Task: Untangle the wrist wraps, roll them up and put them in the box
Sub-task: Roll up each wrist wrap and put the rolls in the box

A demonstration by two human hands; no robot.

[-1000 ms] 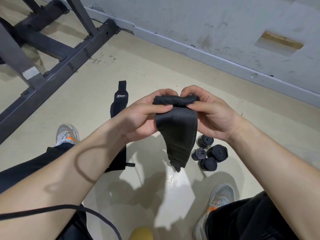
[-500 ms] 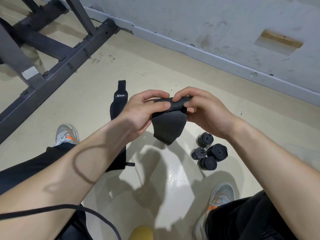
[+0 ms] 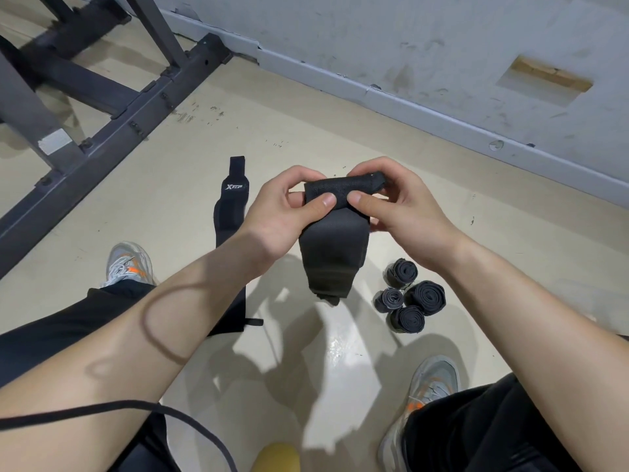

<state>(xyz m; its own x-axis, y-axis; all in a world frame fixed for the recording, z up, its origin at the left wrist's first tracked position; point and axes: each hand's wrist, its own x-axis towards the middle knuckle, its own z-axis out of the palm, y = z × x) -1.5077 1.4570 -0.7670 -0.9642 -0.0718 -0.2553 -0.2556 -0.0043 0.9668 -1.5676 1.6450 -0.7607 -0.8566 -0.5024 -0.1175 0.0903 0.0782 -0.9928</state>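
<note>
A black wrist wrap point(image 3: 333, 247) hangs in front of me, its top end folded over into the start of a roll. My left hand point(image 3: 282, 216) pinches that folded end from the left with thumb on top. My right hand point(image 3: 401, 206) pinches it from the right. Both thumbs press side by side on the fold. Another black wrap with a white logo point(image 3: 229, 212) lies flat on the floor to the left, partly hidden by my left forearm. Several rolled wraps point(image 3: 410, 298) stand clustered on the floor at the right. No box is in view.
A dark metal rack frame point(image 3: 112, 107) runs along the floor at the upper left. The grey wall and skirting point(image 3: 408, 100) cross the back. My two shoes point(image 3: 127, 264) point(image 3: 429, 386) rest on the beige floor. A black cable point(image 3: 102, 408) crosses the lower left.
The wrap's top end has been turned over between both thumbs, and its hanging tail hangs longer than half a second ago. The hands stay at about the same height.
</note>
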